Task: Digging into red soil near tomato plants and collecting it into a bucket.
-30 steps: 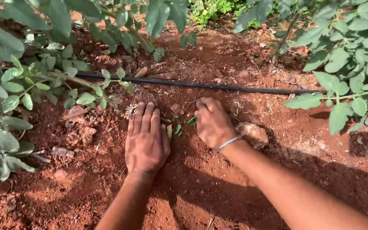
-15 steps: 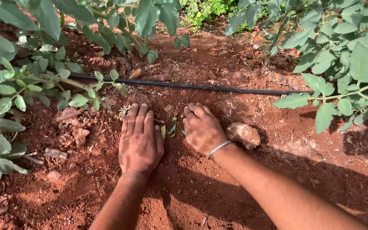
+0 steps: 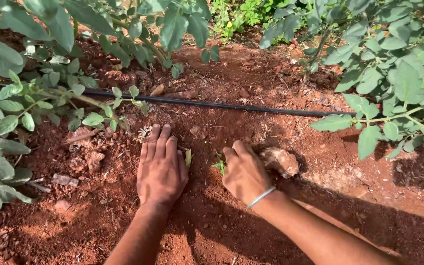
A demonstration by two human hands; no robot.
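My left hand (image 3: pixel 161 169) lies flat, palm down, on red soil with its fingers together. My right hand (image 3: pixel 244 172), with a thin metal bangle at the wrist, is curled with its knuckles on the soil. Between the two hands stands a small green seedling (image 3: pixel 219 166), with a pale leaf (image 3: pixel 188 158) close to my left hand. A pale stone (image 3: pixel 279 161) rests right beside my right hand's far side. Neither hand grips anything that I can see.
A black drip hose (image 3: pixel 231 105) runs across the ground just beyond my hands. Leafy plants crowd the left side (image 3: pixel 20 113), the top (image 3: pixel 172 29) and the right (image 3: pixel 398 83). Soil clods (image 3: pixel 89 152) lie left of my left hand.
Both hands have stayed pressed on the soil around the seedling. My right hand has curled a little tighter and shifted slightly toward the stone.
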